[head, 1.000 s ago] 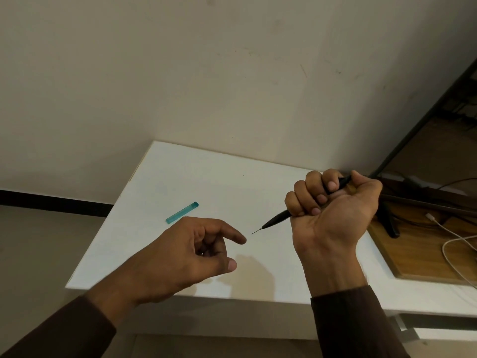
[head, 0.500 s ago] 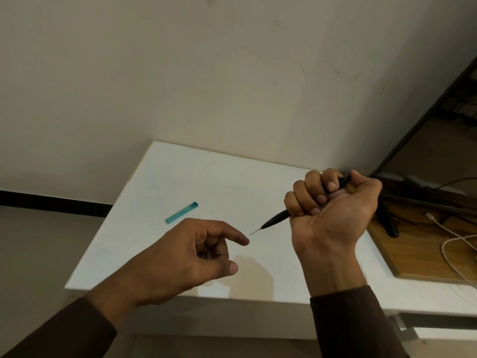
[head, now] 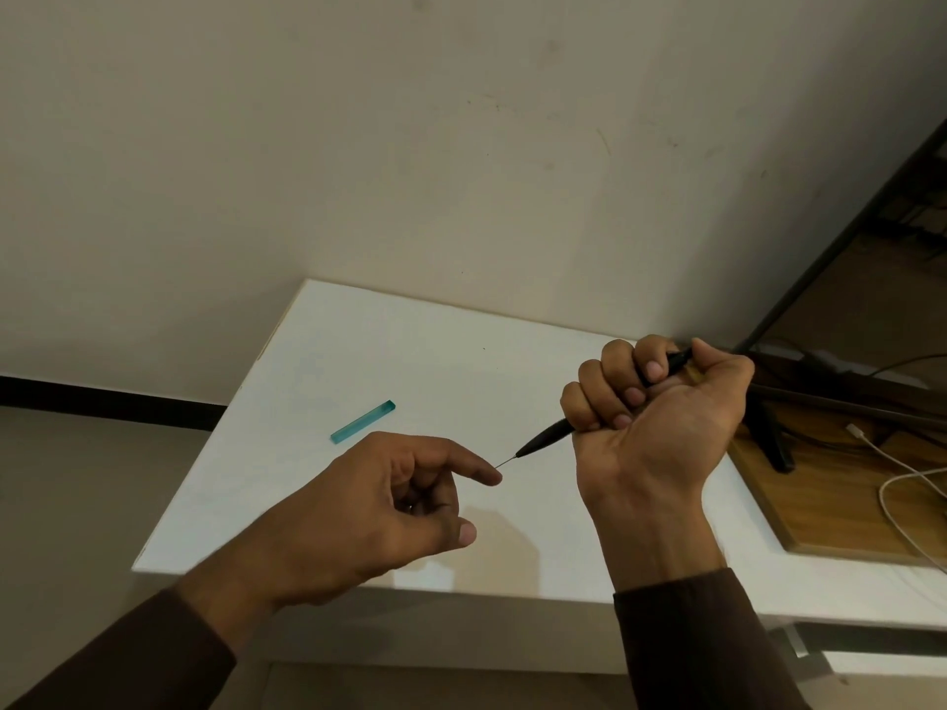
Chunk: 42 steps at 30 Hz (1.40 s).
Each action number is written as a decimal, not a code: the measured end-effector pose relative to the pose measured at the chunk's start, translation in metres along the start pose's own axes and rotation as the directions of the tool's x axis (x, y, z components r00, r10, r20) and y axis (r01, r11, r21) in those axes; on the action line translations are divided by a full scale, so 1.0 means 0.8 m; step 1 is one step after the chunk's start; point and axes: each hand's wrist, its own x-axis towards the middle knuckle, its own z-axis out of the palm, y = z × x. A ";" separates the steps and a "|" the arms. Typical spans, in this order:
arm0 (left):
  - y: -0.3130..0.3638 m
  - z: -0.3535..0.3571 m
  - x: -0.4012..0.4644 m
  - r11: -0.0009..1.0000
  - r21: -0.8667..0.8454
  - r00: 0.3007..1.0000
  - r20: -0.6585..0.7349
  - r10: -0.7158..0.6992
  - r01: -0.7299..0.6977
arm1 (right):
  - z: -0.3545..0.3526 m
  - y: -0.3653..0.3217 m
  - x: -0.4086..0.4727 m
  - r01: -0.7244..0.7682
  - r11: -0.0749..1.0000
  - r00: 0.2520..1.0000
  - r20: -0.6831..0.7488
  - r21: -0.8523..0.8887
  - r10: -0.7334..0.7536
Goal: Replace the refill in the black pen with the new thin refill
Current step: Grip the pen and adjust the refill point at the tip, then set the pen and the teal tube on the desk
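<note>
Thin refill tip at risk of bending or slipping as the left hand reaches for it.

Above the white table (head: 410, 351), the right hand (head: 651, 417) is clenched in a fist round the black pen (head: 546, 434), its nose aimed left with a hair-thin refill (head: 507, 461) poking out. The left hand (head: 389, 504) holds nothing, fingers loosely curled, forefinger extended and just about touching the refill's tip. A sideways nudge from that finger could kink so fine a tip, and a weak pinch would likely slide off it. A teal case (head: 363, 421) lies on the table well behind; whether it holds the new refill I cannot tell.
</note>
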 end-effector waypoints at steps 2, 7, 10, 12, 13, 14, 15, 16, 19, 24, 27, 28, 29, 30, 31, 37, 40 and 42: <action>0.000 0.000 0.000 1.000 -0.005 1.000 0.002 0.002 -0.002 | 0.001 0.001 -0.001 -0.007 1.000 1.000 -0.002 0.001 0.007; -0.001 0.001 0.001 1.000 0.014 1.000 0.000 0.019 -0.019 | 0.003 0.005 -0.004 -0.027 1.000 1.000 -0.009 -0.001 0.027; -0.002 0.002 0.003 0.999 0.026 0.999 -0.012 0.031 -0.030 | 0.004 0.008 -0.004 -0.040 0.999 0.999 -0.014 -0.002 0.040; -0.003 0.002 0.004 0.999 0.034 0.999 -0.026 0.034 -0.033 | 0.004 0.010 -0.003 -0.053 0.999 0.999 -0.004 -0.002 0.053; -0.003 0.002 0.004 0.999 0.033 0.999 -0.029 0.036 -0.035 | 0.005 0.011 -0.003 -0.060 0.998 0.998 0.004 -0.002 0.060; -0.004 0.001 0.004 0.999 0.030 0.999 -0.028 0.037 -0.037 | 0.005 0.012 -0.003 -0.066 0.998 0.998 0.010 -0.004 0.066; -0.005 0.000 0.004 0.999 0.026 0.999 -0.025 0.037 -0.036 | 0.005 0.013 -0.003 -0.073 0.997 0.997 0.013 -0.007 0.073; -0.005 -0.001 0.004 0.999 0.023 0.999 -0.024 0.035 -0.034 | 0.005 0.015 -0.003 -0.082 0.997 0.997 0.011 -0.013 0.082; -0.009 -0.006 0.005 0.998 0.052 0.998 -0.055 0.038 -0.035 | 0.002 0.017 0.000 -0.110 0.994 0.994 -0.032 -0.028 0.109; -0.018 -0.019 0.006 0.989 0.146 0.982 -0.184 0.029 -0.001 | 0.002 0.024 0.005 -0.185 0.964 0.972 -0.182 -0.191 0.150; -0.030 -0.033 0.008 0.968 0.238 0.936 -0.353 0.013 0.076 | -0.006 0.031 0.006 -0.240 0.893 0.962 -0.219 -0.380 0.165; -0.034 -0.037 0.010 0.956 0.273 0.912 -0.411 0.016 0.106 | -0.011 0.032 0.007 -0.261 0.862 0.958 -0.224 -0.435 0.177; -0.038 -0.042 0.011 0.941 0.307 0.884 -0.467 0.020 0.141 | -0.017 0.033 0.009 -0.273 0.830 0.957 -0.225 -0.486 0.183; -0.042 -0.046 0.013 0.923 0.338 0.854 -0.520 0.023 0.181 | -0.023 0.035 0.010 -0.275 0.791 0.958 -0.224 -0.546 0.179; -0.046 -0.051 0.015 0.904 0.364 0.823 -0.567 0.024 0.224 | -0.029 0.036 0.013 -0.272 0.741 0.960 -0.224 -0.613 0.166; -0.070 -0.068 0.032 0.827 0.374 0.720 -0.692 -0.053 0.421 | -0.053 0.051 0.025 -0.282 0.589 0.957 -0.269 -0.757 0.113; -0.075 -0.059 0.041 0.807 0.366 0.722 -0.684 -0.104 0.463 | -0.062 0.061 0.030 -0.296 0.539 0.953 -0.286 -0.789 0.105; -0.074 -0.053 0.047 0.796 0.365 0.715 -0.690 -0.117 0.482 | -0.068 0.067 0.033 -0.307 0.509 0.949 -0.296 -0.804 0.106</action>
